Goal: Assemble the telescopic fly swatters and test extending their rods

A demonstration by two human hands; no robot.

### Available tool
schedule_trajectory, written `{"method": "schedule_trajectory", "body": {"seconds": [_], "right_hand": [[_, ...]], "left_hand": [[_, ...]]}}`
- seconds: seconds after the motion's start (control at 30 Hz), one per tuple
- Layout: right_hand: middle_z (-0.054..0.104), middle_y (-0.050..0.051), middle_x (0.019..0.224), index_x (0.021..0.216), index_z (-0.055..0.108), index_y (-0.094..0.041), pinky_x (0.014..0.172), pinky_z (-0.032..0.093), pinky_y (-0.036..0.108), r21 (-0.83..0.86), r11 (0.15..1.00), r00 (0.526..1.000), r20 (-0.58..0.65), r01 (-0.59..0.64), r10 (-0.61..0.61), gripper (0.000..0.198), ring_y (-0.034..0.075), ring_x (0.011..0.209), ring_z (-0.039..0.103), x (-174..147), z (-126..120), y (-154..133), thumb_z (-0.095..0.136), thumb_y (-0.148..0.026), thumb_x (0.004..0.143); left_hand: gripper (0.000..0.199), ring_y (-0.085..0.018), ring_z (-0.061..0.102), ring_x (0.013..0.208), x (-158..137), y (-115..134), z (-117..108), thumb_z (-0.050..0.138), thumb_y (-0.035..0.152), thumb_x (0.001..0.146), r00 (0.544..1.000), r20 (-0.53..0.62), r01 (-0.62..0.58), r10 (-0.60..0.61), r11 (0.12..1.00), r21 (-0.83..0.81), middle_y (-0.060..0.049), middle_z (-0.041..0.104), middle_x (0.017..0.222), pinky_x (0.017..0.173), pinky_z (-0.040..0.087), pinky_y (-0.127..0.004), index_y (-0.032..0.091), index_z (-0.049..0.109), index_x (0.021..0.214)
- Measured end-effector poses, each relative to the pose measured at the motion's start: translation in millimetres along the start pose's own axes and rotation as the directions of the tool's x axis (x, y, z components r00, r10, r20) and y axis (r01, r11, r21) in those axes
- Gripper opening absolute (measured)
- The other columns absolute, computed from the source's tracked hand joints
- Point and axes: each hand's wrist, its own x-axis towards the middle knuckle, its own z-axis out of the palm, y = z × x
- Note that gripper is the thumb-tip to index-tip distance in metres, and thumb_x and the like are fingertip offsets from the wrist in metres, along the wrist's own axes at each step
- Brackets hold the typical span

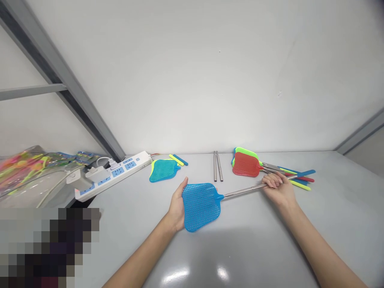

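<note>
A blue fly swatter point(201, 207) with a metal rod and a blue handle end is held above the grey table. My left hand point(177, 206) grips its perforated head at the left edge, thumb up, with the other fingers hidden behind it. My right hand point(278, 189) is wrapped round the metal rod near the handle. Just behind my right hand lies a pile of swatters with a red swatter point(246, 165) on top and a lime-green swatter point(249, 151) under it. Their handles, in blue, red and yellow, point right.
Two metal rods point(215, 166) lie near the wall. Left of them are teal and yellow swatter heads point(164, 170) and two loose handles, one yellow point(176, 160), one blue point(180, 160). A white power strip point(117, 175) with plugs and bagged colourful items point(27, 168) are at the left.
</note>
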Motion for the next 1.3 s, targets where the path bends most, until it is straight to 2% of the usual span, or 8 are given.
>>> {"method": "schedule_trajectory", "body": {"seconds": [0.23,0.5,0.67,1.17,1.3], "right_hand": [[0.008,-0.008,0.045,0.053,0.009,-0.02,0.032,0.03,0.02,-0.053,0.999,1.0,0.01,-0.006,0.006,0.038,0.008,0.034,0.02,0.4,-0.8,0.4,0.041,-0.006,0.07],[0.008,-0.008,0.045,0.054,0.009,-0.021,0.031,0.028,0.021,-0.012,1.0,1.0,-0.028,-0.006,0.006,0.037,0.008,0.034,0.019,0.4,0.6,0.9,0.039,-0.005,0.068],[0.007,-0.008,0.045,0.054,0.009,-0.021,0.032,0.029,0.021,-0.022,1.0,1.0,-0.016,-0.016,0.015,0.038,0.008,0.034,0.02,1.3,-0.9,0.2,0.04,-0.005,0.068],[0.008,-0.008,0.044,0.053,0.009,-0.021,0.032,0.03,0.021,-0.03,0.999,1.0,-0.021,-0.014,0.014,0.037,0.008,0.034,0.021,0.8,-0.8,0.7,0.04,-0.005,0.068],[0.008,-0.008,0.045,0.053,0.009,-0.021,0.032,0.03,0.021,-0.028,1.0,1.0,-0.012,-0.014,0.014,0.038,0.008,0.034,0.02,0.9,-1.0,1.0,0.04,-0.005,0.068]], "left_hand": [[0.063,-0.031,0.05,0.101,-0.1,-0.1,0.9,0.037,0.053,0.074,1.0,0.009,-0.004,0.004,1.0,-0.002,-0.017,0.06,0.102,0.089,0.03,-0.042,0.003,0.051,0.11],[0.064,-0.032,0.05,0.101,-0.1,-0.3,0.7,0.037,0.053,0.075,1.0,0.018,-0.006,0.007,1.0,-0.017,-0.018,0.059,0.103,0.088,0.031,-0.042,0.002,0.05,0.111],[0.063,-0.032,0.05,0.101,-0.1,-0.3,-0.4,0.037,0.053,0.074,1.0,-0.008,-0.019,0.019,1.0,0.004,-0.018,0.057,0.106,0.088,0.031,-0.043,0.003,0.05,0.112],[0.064,-0.032,0.046,0.104,-0.2,-1.4,2.5,0.034,0.053,0.075,0.999,0.017,-0.04,0.039,0.998,0.051,-0.018,0.055,0.109,0.087,0.032,-0.043,0.002,0.05,0.112],[0.064,-0.031,0.047,0.104,-0.4,-3.3,4.3,0.034,0.053,0.075,0.999,0.008,-0.045,0.044,0.997,0.065,-0.016,0.058,0.105,0.086,0.034,-0.04,0.003,0.05,0.112]]}}
